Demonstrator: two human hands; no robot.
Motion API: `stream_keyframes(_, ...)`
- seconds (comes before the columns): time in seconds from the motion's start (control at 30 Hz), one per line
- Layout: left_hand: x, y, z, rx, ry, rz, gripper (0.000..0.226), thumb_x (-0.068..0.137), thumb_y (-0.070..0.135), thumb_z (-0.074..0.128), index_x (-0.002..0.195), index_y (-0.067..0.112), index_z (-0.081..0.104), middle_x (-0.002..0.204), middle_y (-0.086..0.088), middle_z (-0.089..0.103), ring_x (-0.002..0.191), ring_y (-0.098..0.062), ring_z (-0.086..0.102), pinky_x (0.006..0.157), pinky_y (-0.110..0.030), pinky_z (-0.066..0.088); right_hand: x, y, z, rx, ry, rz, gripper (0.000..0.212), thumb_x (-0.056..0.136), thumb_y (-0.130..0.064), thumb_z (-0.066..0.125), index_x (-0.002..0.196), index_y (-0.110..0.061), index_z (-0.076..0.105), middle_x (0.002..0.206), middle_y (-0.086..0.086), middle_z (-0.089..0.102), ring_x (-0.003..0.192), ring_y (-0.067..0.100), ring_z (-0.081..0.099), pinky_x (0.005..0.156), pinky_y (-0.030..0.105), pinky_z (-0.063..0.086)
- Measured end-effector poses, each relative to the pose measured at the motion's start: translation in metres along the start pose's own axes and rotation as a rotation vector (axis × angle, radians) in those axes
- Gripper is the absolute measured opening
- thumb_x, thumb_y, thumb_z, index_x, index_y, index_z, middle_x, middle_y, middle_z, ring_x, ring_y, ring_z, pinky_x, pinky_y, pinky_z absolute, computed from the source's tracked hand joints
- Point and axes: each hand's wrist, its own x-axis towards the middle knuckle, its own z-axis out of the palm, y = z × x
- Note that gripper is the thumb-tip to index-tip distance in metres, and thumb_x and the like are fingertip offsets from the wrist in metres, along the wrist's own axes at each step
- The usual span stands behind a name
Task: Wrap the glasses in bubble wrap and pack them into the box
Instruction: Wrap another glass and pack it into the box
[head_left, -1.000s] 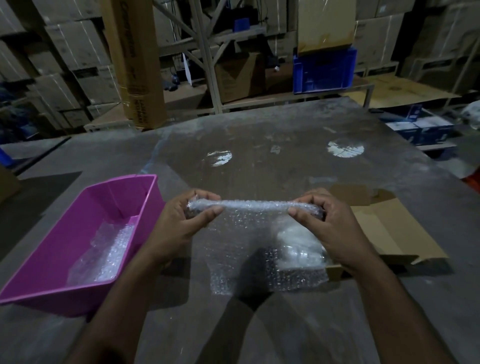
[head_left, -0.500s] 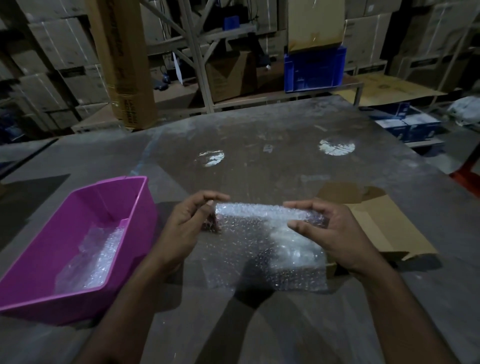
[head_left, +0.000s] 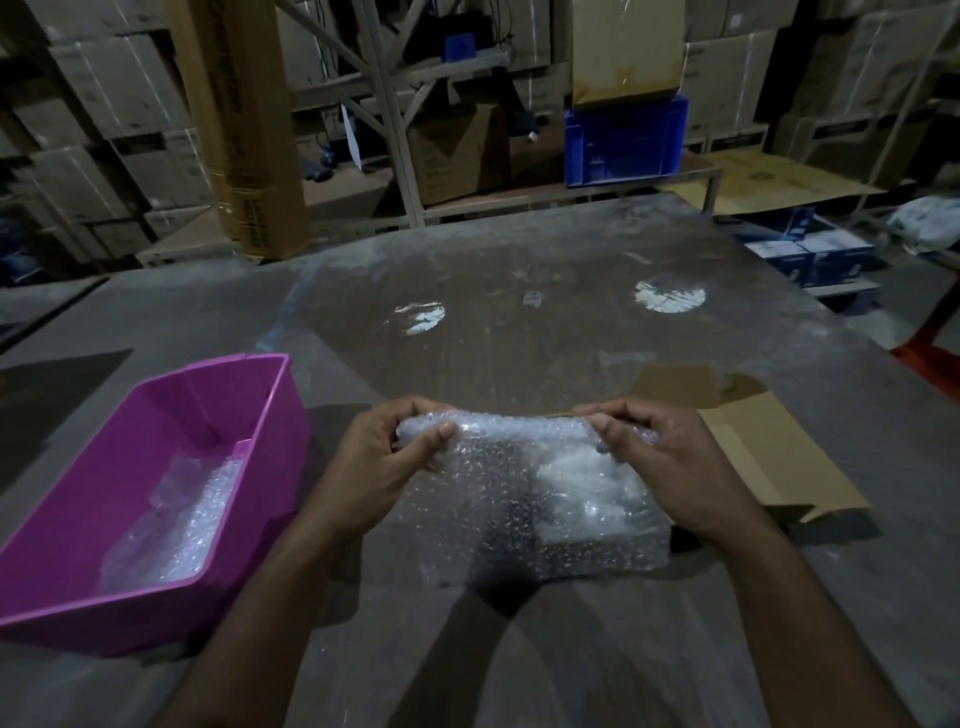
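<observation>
Two hands are on the job, and both grips hold the same thing. Your left hand (head_left: 387, 460) pinches one end of the clear bubble wrap sheet (head_left: 530, 493) and your right hand (head_left: 670, 467) pinches the other end, with fingers curled round the top edge.

A second ago that edge was a thin tight roll. Now it has opened out and the sheet hangs looser and wider between your hands, down to the grey tabletop (head_left: 519, 322). So the roll looks undone, or you are starting the fold again. I think the wrapping step is not finished yet.

A pale lump shows through the wrap under your right hand. It may be the glasses, but it is too blurry to tell.

Just left of you sits the pink plastic tub (head_left: 156, 597) with more clear wrap (head_left: 176, 519) inside. Just past your right hand lies the flat brown cardboard box (head_left: 769, 457), not folded up yet. Far behind are shelves with a blue crate (head_left: 623, 140).
</observation>
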Motion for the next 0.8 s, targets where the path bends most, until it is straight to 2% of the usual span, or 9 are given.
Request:
stream_keyframes(0.07,0.000,-0.002,0.000,-0.028,0.007,-0.017,0.027,0.094,0.027,0.062,0.120,0.017,0.063,0.075,0.002,0.064,0.070,-0.017,0.064,0.069,-0.037,0.060,-0.002,-0.002,0.000,0.020,-0.014,-0.012,0.024,0.100,-0.027,0.059,0.118,-0.035,0.072,0.109,-0.020,0.072,0.082,-0.002,0.066,0.074,0.015,0.052)
stream_keyframes(0.13,0.001,-0.004,0.001,-0.006,0.015,-0.013,0.023,0.099,0.027,0.057,0.122,0.024,0.061,0.073,-0.006,0.059,0.069,-0.021,0.063,0.068,-0.041,0.060,-0.003,-0.004,0.000,0.022,-0.040,-0.023,0.027,0.100,-0.025,0.057,0.120,-0.038,0.070,0.107,-0.027,0.070,0.081,-0.004,0.064,0.072,0.011,0.048)
stream_keyframes(0.2,0.001,-0.004,0.003,-0.015,0.021,-0.003,0.019,0.103,0.022,0.051,0.114,0.021,0.067,0.078,-0.016,0.054,0.069,-0.020,0.057,0.066,-0.039,0.059,-0.004,-0.004,0.000,0.019,-0.078,-0.021,0.025,0.097,-0.032,0.060,0.117,-0.041,0.072,0.112,-0.026,0.069,0.096,-0.005,0.064,0.078,0.014,0.049)
stream_keyframes(0.3,-0.001,0.001,0.007,-0.064,0.001,-0.052,0.025,0.105,0.019,0.046,0.110,0.019,0.071,0.074,0.000,0.059,0.067,-0.016,0.057,0.063,-0.029,0.056,-0.005,-0.005,-0.001,-0.004,-0.097,0.001,0.032,0.084,-0.042,0.073,0.116,-0.040,0.072,0.120,-0.020,0.067,0.116,-0.003,0.060,0.091,0.025,0.053)
stream_keyframes(0.4,-0.003,0.006,0.009,-0.087,-0.090,-0.079,0.023,0.094,0.029,0.061,0.112,0.020,0.072,0.086,0.002,0.070,0.072,-0.012,0.064,0.067,-0.025,0.055,-0.004,-0.003,-0.001,-0.011,-0.037,0.012,0.023,0.083,-0.039,0.075,0.106,-0.036,0.076,0.108,-0.016,0.069,0.107,0.003,0.065,0.087,0.031,0.056)
stream_keyframes(0.47,-0.004,0.006,0.010,-0.071,-0.112,-0.074,0.027,0.085,0.021,0.074,0.111,0.016,0.072,0.095,0.002,0.075,0.077,-0.008,0.066,0.068,-0.023,0.055,-0.003,-0.002,-0.001,0.008,-0.017,0.018,0.016,0.083,-0.041,0.073,0.096,-0.031,0.076,0.099,-0.013,0.068,0.100,0.002,0.066,0.083,0.024,0.053)
stream_keyframes(0.63,0.003,-0.001,0.006,0.029,-0.031,-0.015,0.010,0.086,0.022,0.075,0.091,0.013,0.075,0.088,-0.001,0.065,0.074,-0.009,0.060,0.067,-0.022,0.050,-0.001,-0.001,-0.003,-0.101,-0.006,-0.026,0.018,0.083,-0.046,0.070,0.086,-0.029,0.076,0.089,-0.007,0.062,0.088,0.006,0.063,0.077,0.017,0.045)
stream_keyframes(0.73,0.006,-0.002,0.006,0.010,-0.038,-0.003,0.017,0.089,0.024,0.070,0.093,0.008,0.073,0.092,-0.008,0.066,0.081,-0.013,0.063,0.073,-0.028,0.054,-0.001,0.000,-0.005,-0.077,-0.016,-0.028,0.020,0.085,-0.045,0.069,0.101,-0.035,0.075,0.093,-0.020,0.068,0.093,0.001,0.065,0.080,0.018,0.046)
stream_keyframes(0.8,0.005,0.000,0.008,-0.046,-0.044,-0.017,0.019,0.094,0.021,0.065,0.108,0.009,0.071,0.084,-0.002,0.067,0.077,-0.013,0.063,0.073,-0.032,0.056,0.000,0.001,-0.006,-0.027,-0.010,-0.029,0.029,0.088,-0.042,0.068,0.117,-0.038,0.070,0.086,-0.022,0.067,0.089,0.004,0.067,0.078,0.020,0.051)
